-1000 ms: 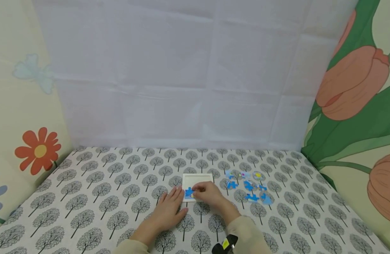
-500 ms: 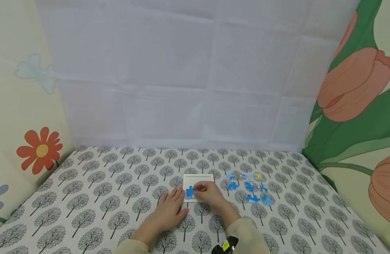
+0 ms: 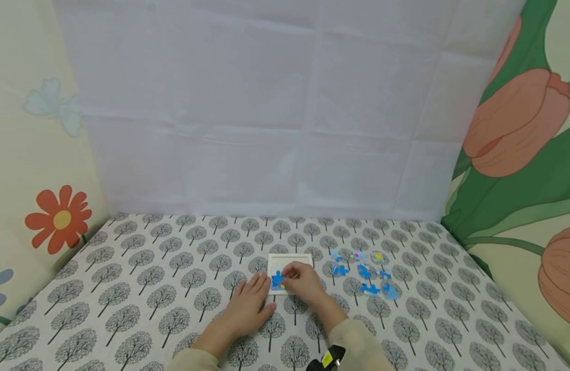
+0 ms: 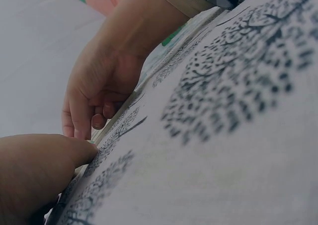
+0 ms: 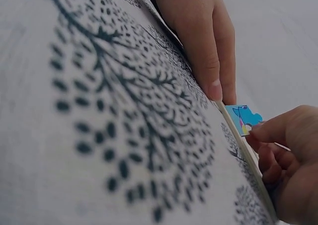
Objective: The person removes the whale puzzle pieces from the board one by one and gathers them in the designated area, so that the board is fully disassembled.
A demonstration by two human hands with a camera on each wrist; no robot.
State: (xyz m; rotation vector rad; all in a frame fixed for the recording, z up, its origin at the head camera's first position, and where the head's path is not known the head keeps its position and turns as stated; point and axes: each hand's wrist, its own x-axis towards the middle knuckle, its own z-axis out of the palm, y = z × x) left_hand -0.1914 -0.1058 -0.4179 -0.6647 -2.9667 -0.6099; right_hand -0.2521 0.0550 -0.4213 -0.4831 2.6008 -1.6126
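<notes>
A blue jigsaw puzzle piece (image 3: pixel 277 280) is at the lower left corner of a white square puzzle tray (image 3: pixel 289 255). My right hand (image 3: pixel 304 283) pinches it at its right side between thumb and index finger. In the right wrist view the puzzle piece (image 5: pixel 243 119) stands tilted above the tray's rim, a yellow and pink print on its blue face. Flat on the cloth lies my left hand (image 3: pixel 249 308), fingers straight, fingertips at the tray's left edge. The left wrist view shows my right hand (image 4: pixel 102 81) bent down, its piece mostly hidden.
Several loose blue puzzle pieces (image 3: pixel 369 289) lie scattered to the right of the tray, one with a yellow sun-like print (image 3: pixel 378 256). A tree-print cloth (image 3: pixel 173 319) covers the table. Behind it hangs a white sheet (image 3: pixel 248 113).
The right hand has shifted very slightly while pinching the puzzle piece at the tray's lower left corner. The left hand and the loose pieces look unchanged.
</notes>
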